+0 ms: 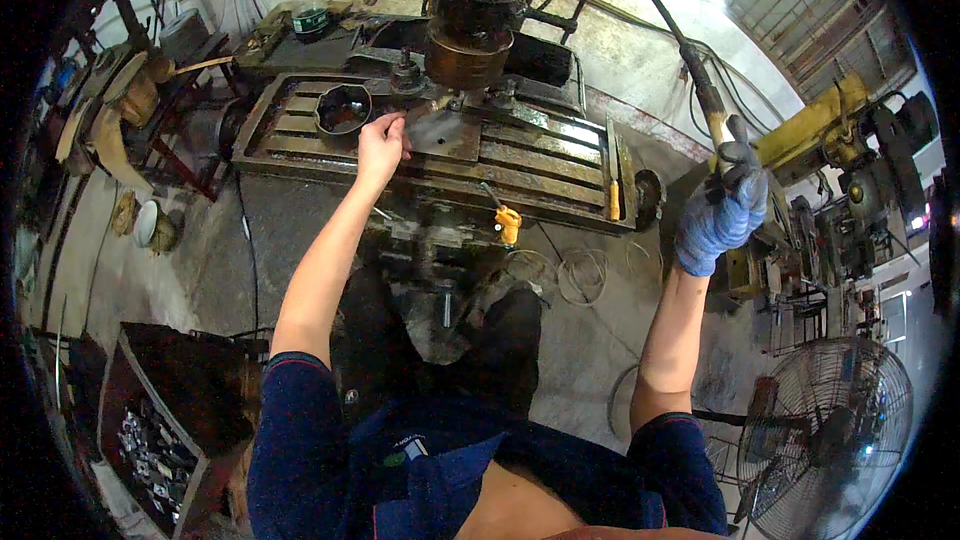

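Observation:
My bare left hand [383,148] is closed in a pinch over the slotted machine table [540,162], just right of a dark round bowl [343,108]. What its fingers hold, if anything, is too small to make out. A flat metal plate [445,138] lies to the right of that hand, under the machine's spindle head [468,55]. My right hand [722,205], in a blue and black work glove, is raised at the right and wrapped round the end of a long lever [703,90] that slopes down from the machine.
A yellow-handled file [614,195] lies along the table's right end. On the table's front hangs a yellow fitting [507,224]. A green-labelled bottle [309,12] stands behind left. A bin of metal pieces [155,450] sits lower left; a caged fan [835,440] stands lower right.

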Action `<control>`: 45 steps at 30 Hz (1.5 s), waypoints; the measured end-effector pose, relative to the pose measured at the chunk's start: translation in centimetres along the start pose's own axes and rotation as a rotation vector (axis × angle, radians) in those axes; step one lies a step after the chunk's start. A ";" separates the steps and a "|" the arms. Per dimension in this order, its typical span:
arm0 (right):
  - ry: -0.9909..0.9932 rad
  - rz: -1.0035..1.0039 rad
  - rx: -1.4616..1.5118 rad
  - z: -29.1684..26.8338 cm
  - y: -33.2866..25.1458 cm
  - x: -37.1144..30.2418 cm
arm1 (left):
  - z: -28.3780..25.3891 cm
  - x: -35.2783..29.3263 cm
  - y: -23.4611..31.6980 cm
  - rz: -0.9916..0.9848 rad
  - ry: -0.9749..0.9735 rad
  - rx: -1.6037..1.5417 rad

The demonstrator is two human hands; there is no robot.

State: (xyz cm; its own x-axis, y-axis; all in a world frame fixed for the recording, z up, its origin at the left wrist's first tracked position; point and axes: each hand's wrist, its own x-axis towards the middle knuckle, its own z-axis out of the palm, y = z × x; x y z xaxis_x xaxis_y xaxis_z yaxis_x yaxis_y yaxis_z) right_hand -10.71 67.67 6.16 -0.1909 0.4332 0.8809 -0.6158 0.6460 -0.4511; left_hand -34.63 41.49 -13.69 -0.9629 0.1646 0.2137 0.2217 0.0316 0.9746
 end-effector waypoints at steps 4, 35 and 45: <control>0.015 0.055 -0.008 -0.2 0.1 -0.7 | -4.1 -0.7 0.2 0.041 -0.018 -0.003; 0.025 0.105 0.038 -1.5 1.0 -0.7 | -27.4 -3.9 12.8 0.229 -0.139 1.021; -0.164 -0.433 -0.186 -1.5 0.2 1.9 | -41.3 -27.9 23.0 -0.260 0.138 1.125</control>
State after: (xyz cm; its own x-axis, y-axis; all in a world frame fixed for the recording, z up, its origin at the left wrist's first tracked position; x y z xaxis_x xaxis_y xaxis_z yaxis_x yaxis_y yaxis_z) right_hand -10.07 69.62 7.53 -0.0748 0.0053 0.9972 -0.5210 0.8524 -0.0436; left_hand -9.06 -3.14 5.53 -0.9926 -0.0822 0.0893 -0.0405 0.9179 0.3948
